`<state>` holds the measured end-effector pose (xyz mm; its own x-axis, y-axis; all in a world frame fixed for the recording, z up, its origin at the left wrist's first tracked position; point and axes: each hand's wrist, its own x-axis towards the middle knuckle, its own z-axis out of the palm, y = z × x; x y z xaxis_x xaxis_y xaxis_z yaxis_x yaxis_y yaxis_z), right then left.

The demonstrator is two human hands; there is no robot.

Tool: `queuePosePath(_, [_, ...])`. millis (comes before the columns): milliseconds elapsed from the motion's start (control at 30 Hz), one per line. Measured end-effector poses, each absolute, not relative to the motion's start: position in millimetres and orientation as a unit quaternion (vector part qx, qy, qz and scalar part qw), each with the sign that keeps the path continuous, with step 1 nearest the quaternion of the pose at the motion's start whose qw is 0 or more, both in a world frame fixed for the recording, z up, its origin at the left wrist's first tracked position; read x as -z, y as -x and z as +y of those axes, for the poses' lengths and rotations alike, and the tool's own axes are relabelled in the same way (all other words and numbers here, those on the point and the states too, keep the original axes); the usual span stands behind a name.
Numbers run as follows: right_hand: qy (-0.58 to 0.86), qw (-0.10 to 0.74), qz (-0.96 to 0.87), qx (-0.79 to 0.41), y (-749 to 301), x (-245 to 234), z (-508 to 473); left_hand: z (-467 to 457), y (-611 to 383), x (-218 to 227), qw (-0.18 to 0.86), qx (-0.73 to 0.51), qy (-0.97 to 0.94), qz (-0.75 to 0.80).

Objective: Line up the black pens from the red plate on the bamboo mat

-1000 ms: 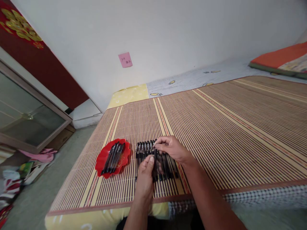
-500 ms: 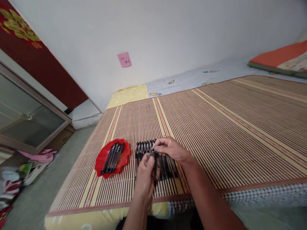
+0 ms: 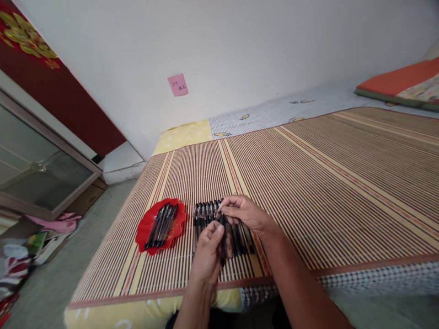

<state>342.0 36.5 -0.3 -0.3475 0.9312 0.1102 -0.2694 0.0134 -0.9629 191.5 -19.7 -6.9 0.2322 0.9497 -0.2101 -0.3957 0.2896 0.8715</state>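
Note:
A row of several black pens point(image 3: 205, 214) lies side by side on the striped bamboo mat point(image 3: 308, 183) near its front edge. My left hand point(image 3: 206, 253) is closed around the lower end of one black pen point(image 3: 222, 240) lifted out of the row. My right hand point(image 3: 242, 212) pinches the top end of that same pen between thumb and fingers. To the left, a red scalloped plate point(image 3: 146, 226) holds several more black pens point(image 3: 162, 225).
The mat covers a bed with a yellow and checked sheet point(image 3: 192, 132) against a white wall bearing a pink sticky note point(image 3: 178, 85). An orange cushion point(image 3: 401, 84) lies far right. A glass-fronted cabinet point(image 3: 37, 169) and clutter on the floor point(image 3: 30, 242) are at left.
My left hand slid forward along the pen towards my right hand, and its fingers closed around the pen's lower part. The right hand stayed nearly still.

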Motion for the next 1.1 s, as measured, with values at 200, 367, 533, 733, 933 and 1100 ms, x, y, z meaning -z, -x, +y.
queuePosePath(200, [0.295,0.504,-0.49,-0.647,-339,-1,37,-21,-189,5,0.779,-0.44,-0.286,0.342])
queuePosePath(367, [0.328,0.589,-0.415,-0.611,-341,-1,43,-21,-190,11,0.76,-0.432,-0.299,0.382])
queuePosePath(533, [0.375,0.778,-0.24,-0.443,-381,-7,43,-23,-185,18,0.704,-0.392,-0.405,0.432])
queuePosePath(733, [0.473,0.656,-0.342,-0.479,-424,-3,30,-17,-189,20,0.632,-0.432,-0.439,0.471])
queuePosePath(933, [0.48,0.411,-0.554,-0.542,-387,-6,30,-6,-208,18,0.534,-0.451,-0.519,0.492])
queuePosePath(1100, [0.484,0.39,-0.581,-0.526,-384,-9,31,-7,-221,13,0.451,-0.435,-0.588,0.512])
